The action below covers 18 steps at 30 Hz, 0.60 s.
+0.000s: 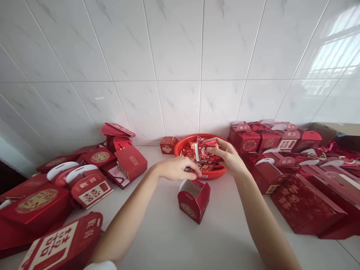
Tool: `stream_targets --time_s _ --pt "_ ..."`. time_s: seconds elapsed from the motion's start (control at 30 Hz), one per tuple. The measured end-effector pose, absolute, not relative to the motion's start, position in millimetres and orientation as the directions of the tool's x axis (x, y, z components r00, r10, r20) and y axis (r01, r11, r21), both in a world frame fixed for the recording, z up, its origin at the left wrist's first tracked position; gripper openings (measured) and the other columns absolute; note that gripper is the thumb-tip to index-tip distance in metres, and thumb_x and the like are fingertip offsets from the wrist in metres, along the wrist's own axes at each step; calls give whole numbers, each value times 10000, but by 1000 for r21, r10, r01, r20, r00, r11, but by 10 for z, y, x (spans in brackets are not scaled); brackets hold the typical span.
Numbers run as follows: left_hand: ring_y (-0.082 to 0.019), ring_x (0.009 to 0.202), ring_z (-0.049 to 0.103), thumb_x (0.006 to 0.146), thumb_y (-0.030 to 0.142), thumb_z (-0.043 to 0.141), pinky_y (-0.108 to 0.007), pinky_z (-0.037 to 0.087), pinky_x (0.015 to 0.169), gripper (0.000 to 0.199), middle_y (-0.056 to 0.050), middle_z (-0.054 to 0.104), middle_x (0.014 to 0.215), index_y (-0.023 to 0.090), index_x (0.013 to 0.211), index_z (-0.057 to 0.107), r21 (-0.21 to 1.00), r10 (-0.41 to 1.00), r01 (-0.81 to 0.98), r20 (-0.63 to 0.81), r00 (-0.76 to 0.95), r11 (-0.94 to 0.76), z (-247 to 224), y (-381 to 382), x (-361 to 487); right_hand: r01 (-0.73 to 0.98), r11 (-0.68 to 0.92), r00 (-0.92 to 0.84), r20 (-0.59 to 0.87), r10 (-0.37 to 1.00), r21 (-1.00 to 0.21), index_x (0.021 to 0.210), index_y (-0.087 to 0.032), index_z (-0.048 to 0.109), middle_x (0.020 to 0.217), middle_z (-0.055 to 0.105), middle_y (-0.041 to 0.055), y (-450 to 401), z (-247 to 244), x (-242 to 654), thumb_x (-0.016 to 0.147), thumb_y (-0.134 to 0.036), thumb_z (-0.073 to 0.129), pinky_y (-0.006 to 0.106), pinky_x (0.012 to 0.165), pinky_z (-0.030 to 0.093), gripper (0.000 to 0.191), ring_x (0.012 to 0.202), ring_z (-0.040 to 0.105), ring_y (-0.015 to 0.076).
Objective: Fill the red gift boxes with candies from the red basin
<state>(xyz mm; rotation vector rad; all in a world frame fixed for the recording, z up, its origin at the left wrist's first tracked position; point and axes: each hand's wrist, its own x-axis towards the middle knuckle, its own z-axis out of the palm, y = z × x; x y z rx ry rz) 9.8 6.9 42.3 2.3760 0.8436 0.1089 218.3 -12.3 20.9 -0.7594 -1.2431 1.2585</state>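
Observation:
An open red gift box (194, 200) with a gold emblem stands on the white counter in front of me. Behind it sits a red plastic basin (180, 144) filled with wrapped candies (201, 150). My left hand (178, 168) reaches over the basin's near left rim, just above the box, fingers curled round a small dark-red wrapped candy (188, 169). On the basin's right side, my right hand (229, 155) pinches a shiny red candy packet (212, 144) between thumb and fingers. The fingertips of both hands are partly hidden.
Red gift boxes, some with handles, lie piled at left (42, 202), and more boxes (249, 142) crowd the right side. A small closed red box (168, 145) stands left of the basin by the tiled wall (177, 105). A brown carton (323, 131) is at far right.

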Motion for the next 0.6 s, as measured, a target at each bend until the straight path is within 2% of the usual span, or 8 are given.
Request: stream_targets --time_s 0.1,0.2,0.33,0.4,0.5,0.6 --pt "-183 905 662 870 230 562 -237 455 770 306 3 742 1031 246 1134 717 532 630 588 -126 766 -609 402 -28 96 -229 235 -164 275 947 -945 947 -193 713 840 725 15 -158 211 2167 708 -332 790 241 610 551 287 735 667 173" --pt "-187 895 655 896 245 528 -246 461 744 380 -12 718 1093 264 1259 639 510 640 617 -157 752 -599 321 -106 151 -181 275 -177 306 935 -944 935 -190 719 841 723 14 -199 240 2179 720 -325 787 246 664 555 262 776 670 178" --pt "-209 1035 642 889 189 503 -261 475 815 548 -38 660 1270 298 1426 494 522 594 577 -157 789 -628 210 -181 213 -127 307 -210 328 921 -943 908 -191 725 834 717 13 -254 283 2201 728 -326 788 265 713 560 234 816 665 190" --pt "-214 1072 638 853 167 535 -262 482 821 626 -46 653 1278 302 1458 448 538 595 583 -176 784 -609 198 -197 198 -118 308 -226 328 917 -944 910 -194 722 858 719 19 -268 287 2209 738 -335 784 270 709 559 230 816 664 192" --pt "-212 1025 653 790 181 618 -254 491 779 575 -44 691 1147 256 1356 549 550 636 613 -179 750 -567 230 -218 121 -107 325 -260 342 903 -940 934 -195 715 890 719 22 -272 280 2217 769 -330 762 264 711 550 218 803 660 181" --pt "-205 890 660 774 214 646 -264 476 725 214 -25 713 973 222 977 715 498 686 657 -157 710 -566 251 -254 32 -85 343 -285 353 891 -935 945 -192 709 879 712 15 -274 273 2210 787 -324 750 247 704 534 210 796 651 166"
